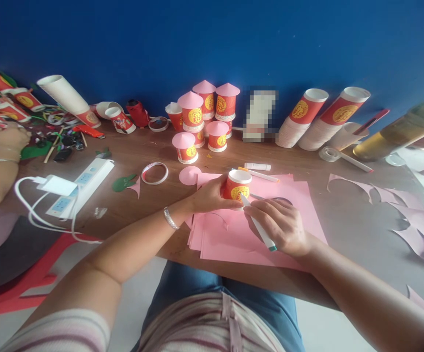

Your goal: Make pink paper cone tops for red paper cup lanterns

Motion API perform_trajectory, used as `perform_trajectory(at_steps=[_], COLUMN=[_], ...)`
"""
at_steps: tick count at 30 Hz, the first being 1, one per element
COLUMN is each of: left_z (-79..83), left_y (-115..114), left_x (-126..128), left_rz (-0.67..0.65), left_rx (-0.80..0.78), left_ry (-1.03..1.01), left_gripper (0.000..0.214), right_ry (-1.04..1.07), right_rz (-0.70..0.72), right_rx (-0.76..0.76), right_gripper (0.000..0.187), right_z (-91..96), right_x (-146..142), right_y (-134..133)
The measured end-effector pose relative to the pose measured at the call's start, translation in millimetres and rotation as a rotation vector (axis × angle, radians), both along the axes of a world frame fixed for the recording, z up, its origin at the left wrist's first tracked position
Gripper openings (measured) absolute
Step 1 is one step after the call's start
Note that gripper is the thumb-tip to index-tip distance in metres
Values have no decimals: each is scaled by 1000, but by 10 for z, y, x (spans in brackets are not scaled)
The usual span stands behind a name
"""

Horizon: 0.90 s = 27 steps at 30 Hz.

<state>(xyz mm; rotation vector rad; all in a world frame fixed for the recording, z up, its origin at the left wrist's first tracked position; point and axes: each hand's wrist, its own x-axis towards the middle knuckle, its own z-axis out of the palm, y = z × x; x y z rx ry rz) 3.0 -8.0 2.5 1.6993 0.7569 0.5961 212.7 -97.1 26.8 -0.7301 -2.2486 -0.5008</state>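
Observation:
My left hand (208, 194) is wrapped round a small red paper cup (237, 185) with a gold emblem, standing upside down on a stack of pink paper (234, 234). My right hand (280, 226) grips a white pen (258, 222) with a green end, its tip against the cup's base on the paper. A cut pink paper circle (189, 175) lies just left of the stack. A silver bracelet (170, 218) is on my left wrist.
Finished cups with pink cone lids (204, 117) stand at the back. Stacks of red cups (320, 120), a tape roll (155, 173), a white power strip (83, 183), a glue stick (257, 166) and pink offcuts (410, 215) lie around. Another person's hand (3, 142) works at far left.

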Motion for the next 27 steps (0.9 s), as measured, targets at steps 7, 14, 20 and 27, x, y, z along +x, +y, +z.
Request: perform_trajectory(at_steps=[7, 14, 20, 27], left_z=[-18, -7, -4, 31], left_y=[4, 5, 7, 4], left_x=[-2, -5, -1, 0], left_rz=[-7, 1, -13, -20], left_rx=[-28, -3, -15, -7], left_ry=[-12, 1, -14, 1], left_gripper=[69, 68, 69, 64], right_ry=[-17, -16, 10, -1], right_rz=[8, 5, -9, -25], right_rx=[-36, -58, -47, -2], right_gripper=[24, 27, 28, 27], right_z=[-24, -45, -44, -49], right_x=[12, 30, 30, 20], right_y=[-6, -5, -4, -13])
